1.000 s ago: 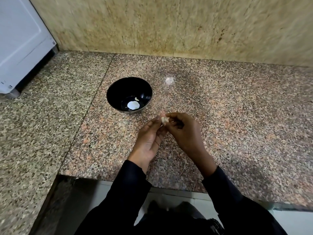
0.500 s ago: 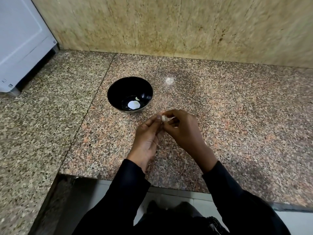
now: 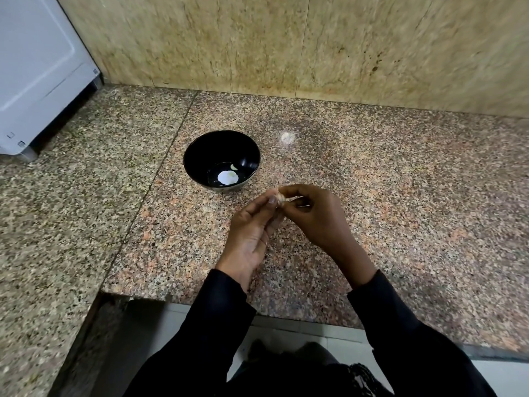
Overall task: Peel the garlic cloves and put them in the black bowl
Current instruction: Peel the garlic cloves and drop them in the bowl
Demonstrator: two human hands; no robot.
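Note:
A black bowl (image 3: 200, 159) stands on the granite counter, with a small pale garlic clove (image 3: 234, 167) near its bottom beside a bright white reflection. Just right of and nearer than the bowl, both hands meet over the counter. My left hand (image 3: 252, 233) and my right hand (image 3: 315, 216) pinch a small garlic clove (image 3: 281, 198) between their fingertips. Most of the clove is hidden by the fingers.
The speckled granite counter (image 3: 400, 210) runs to a tiled wall (image 3: 286, 44) at the back. A white appliance (image 3: 34, 70) stands at the far left. The counter's front edge (image 3: 171, 299) lies just below my wrists, with floor tiles beneath.
Both hands stay together on the clove, with only small shifts of the fingers. The bowl has not moved.

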